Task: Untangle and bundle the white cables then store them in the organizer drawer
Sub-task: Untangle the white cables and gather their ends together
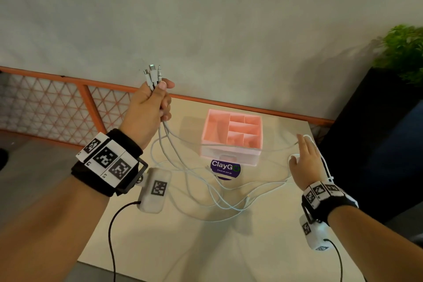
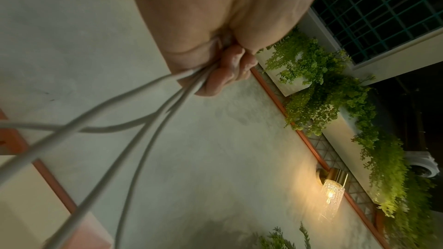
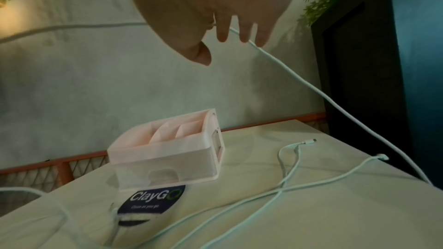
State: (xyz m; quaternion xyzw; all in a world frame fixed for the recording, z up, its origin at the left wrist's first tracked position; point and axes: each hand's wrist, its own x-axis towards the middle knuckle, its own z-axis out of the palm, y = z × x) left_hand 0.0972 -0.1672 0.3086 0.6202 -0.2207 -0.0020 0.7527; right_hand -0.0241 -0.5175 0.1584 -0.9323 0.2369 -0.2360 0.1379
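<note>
My left hand (image 1: 155, 103) is raised above the table's back left and grips several white cables (image 1: 164, 135) in a fist. Their plugs (image 1: 152, 73) stick up above the thumb. In the left wrist view the strands (image 2: 148, 120) run down out of the curled fingers (image 2: 230, 67). My right hand (image 1: 305, 155) hovers right of the pink organizer (image 1: 231, 135) with straight fingers. One white cable (image 3: 299, 79) lies draped across these fingers (image 3: 221, 31) and hangs down past the table's right edge. The rest of the cables (image 1: 217, 192) lie crossed in loose loops on the table. The organizer's drawer front (image 1: 229, 157) is shut.
A purple ClayGo sticker (image 1: 225, 168) lies in front of the organizer. An orange mesh railing (image 1: 68, 98) and a grey wall run behind the cream table (image 1: 160, 247). A black planter with a green plant (image 1: 402, 52) stands close to the table's right side.
</note>
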